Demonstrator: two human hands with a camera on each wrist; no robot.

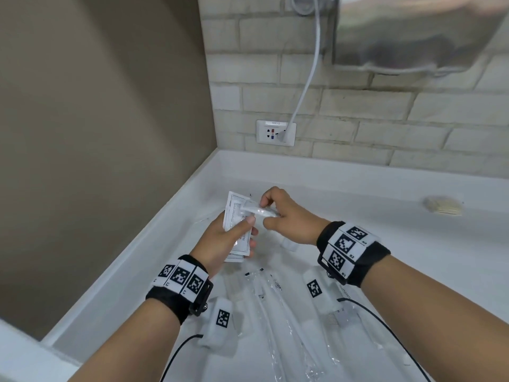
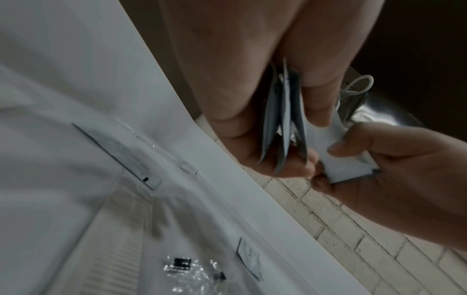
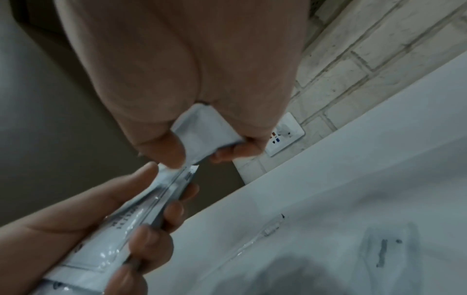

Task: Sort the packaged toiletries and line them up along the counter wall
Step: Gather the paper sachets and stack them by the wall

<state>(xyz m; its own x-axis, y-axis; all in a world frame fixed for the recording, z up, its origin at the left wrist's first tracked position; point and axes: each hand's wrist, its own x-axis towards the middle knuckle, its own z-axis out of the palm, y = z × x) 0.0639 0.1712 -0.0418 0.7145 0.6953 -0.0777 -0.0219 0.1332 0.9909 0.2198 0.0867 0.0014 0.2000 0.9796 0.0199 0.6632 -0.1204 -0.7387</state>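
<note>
Above the counter (image 1: pixel 358 216), packets (image 1: pixel 234 213) in both hands.

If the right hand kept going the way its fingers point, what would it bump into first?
Probably the stack of flat white printed sachets gripped in the left hand; the right hand, pinching a small white packet, points straight at them.

Both forearms are bare, each wearing a black fabric wristband (image 1: pixel 176 296) wrapped with a white strip of square black-and-white coded markers, three showing on each. A black bracket with a screw sits at the inner edge of the left wristband, and below each wristband hangs a white camera block (image 1: pixel 221 318) bearing one coded marker. A thin black cable (image 1: pixel 179 351) trails from each block toward the person.
</note>
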